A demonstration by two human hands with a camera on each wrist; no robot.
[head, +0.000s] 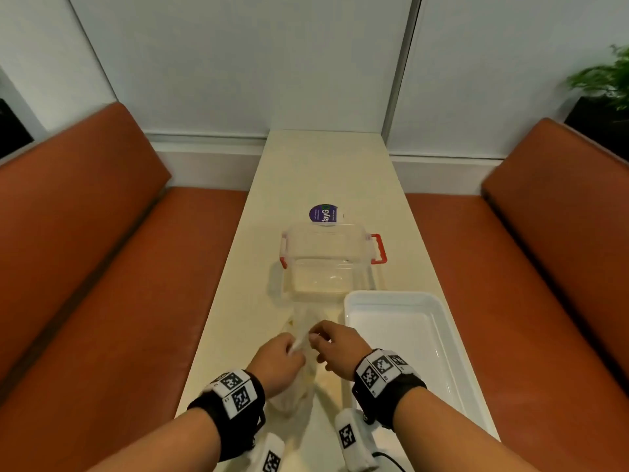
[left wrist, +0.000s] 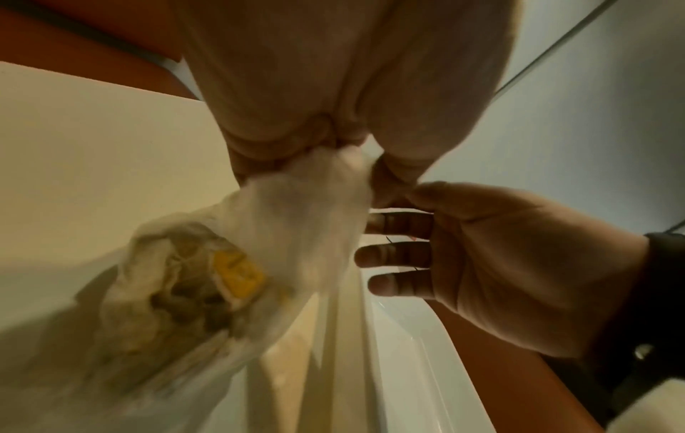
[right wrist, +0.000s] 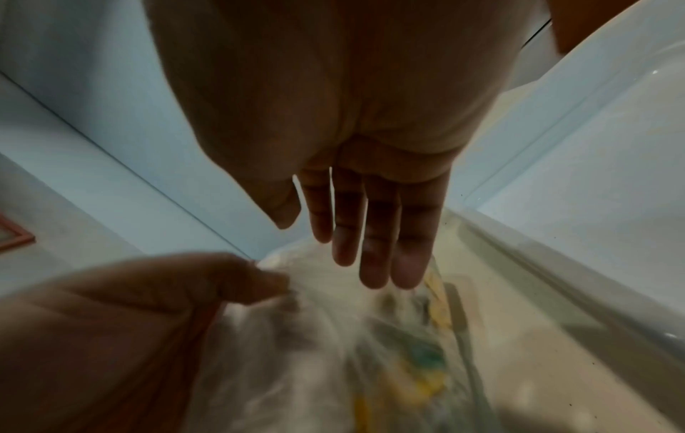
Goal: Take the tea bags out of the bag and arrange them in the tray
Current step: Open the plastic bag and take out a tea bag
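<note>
A clear plastic bag [head: 296, 391] lies on the near end of the table, bunched at its top. My left hand [head: 289, 349] grips that bunched top; in the left wrist view its curled fingers [left wrist: 281, 146] clamp the plastic [left wrist: 304, 211]. Tea bags [left wrist: 185, 296] with a yellow tag [left wrist: 237, 275] sit blurred inside the bag. My right hand [head: 318, 338] hovers at the bag's top beside the left, its fingers [right wrist: 370, 249] straight over the bag [right wrist: 296, 337] and holding nothing. The white tray [head: 401, 335] stands just right of my hands with nothing in it.
A clear lidless box [head: 326, 260] with red latches stands behind the bag, and a purple round sticker [head: 323, 214] lies beyond it. The narrow cream table [head: 323, 165] runs to the wall between two orange benches [head: 102, 267].
</note>
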